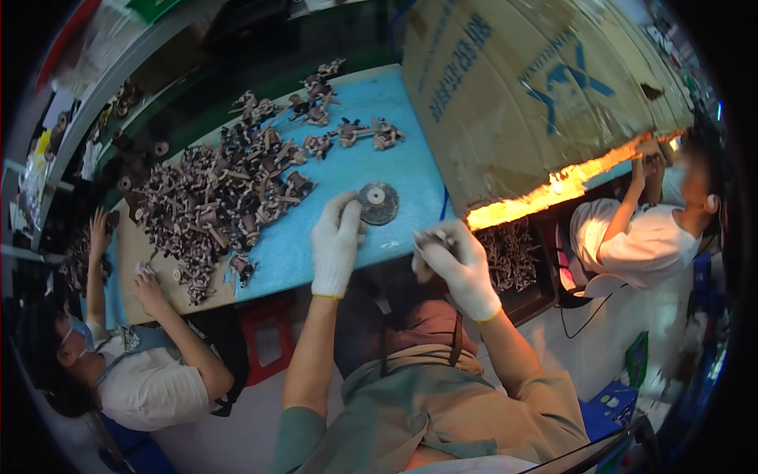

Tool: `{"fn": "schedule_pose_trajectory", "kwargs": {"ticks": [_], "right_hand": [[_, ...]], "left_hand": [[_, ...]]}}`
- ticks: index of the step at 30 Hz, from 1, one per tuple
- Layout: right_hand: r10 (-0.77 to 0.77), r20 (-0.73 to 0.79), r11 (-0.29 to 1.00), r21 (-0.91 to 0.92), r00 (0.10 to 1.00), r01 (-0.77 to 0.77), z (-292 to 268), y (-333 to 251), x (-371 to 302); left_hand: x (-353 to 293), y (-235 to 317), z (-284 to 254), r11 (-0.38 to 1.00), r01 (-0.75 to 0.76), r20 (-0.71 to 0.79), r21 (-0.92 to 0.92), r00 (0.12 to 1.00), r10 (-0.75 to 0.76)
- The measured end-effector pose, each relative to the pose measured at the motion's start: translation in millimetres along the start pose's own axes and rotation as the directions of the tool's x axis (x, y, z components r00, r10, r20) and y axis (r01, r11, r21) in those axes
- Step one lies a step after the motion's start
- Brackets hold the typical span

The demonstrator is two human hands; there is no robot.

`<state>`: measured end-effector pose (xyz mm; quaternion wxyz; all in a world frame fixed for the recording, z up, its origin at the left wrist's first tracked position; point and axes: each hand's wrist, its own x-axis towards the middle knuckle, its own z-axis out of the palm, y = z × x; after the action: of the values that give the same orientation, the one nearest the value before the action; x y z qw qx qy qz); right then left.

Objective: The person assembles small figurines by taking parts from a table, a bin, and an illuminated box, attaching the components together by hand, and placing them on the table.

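I'd call this piece-handling: right hand (461, 265) clamped on small brown piece (434, 236), left hand (335, 239) by round disc (380, 207), hold unclear; next needs steadiness.

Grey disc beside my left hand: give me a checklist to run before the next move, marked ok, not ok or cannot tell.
1. Left hand and right hand both gloved: ok.
2. Small brown piece held in the right hand: ok.
3. Left hand touching the grey disc: cannot tell; its fingers are at the left edge.
4. Disc apart from the brown pile: ok.
5. Left co-worker's nearer hand away from the disc: ok.
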<state>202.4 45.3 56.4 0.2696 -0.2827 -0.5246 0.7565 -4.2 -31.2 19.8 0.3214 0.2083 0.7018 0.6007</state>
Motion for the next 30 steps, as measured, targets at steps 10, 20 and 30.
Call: {"fn": "schedule_pose_trajectory", "kwargs": {"ticks": [10, 20, 30], "right_hand": [[-0.078, 0.129, 0.229, -0.963, 0.989, 0.144, 35, -15, 105], [0.037, 0.24, 0.084, -0.968, 0.97, 0.236, 27, -30, 135], [0.155, 0.309, -0.35, -0.871, 0.938, 0.345, 76, -26, 128]], "left_hand": [[34, -29, -7, 0.94, -0.267, 0.192, 0.214, 0.955, 0.228], [32, -13, -6, 0.889, -0.329, 0.24, 0.318, 0.935, 0.26], [31, -15, -24, 0.991, -0.128, 0.205, -0.046, 0.969, 0.135]]}}
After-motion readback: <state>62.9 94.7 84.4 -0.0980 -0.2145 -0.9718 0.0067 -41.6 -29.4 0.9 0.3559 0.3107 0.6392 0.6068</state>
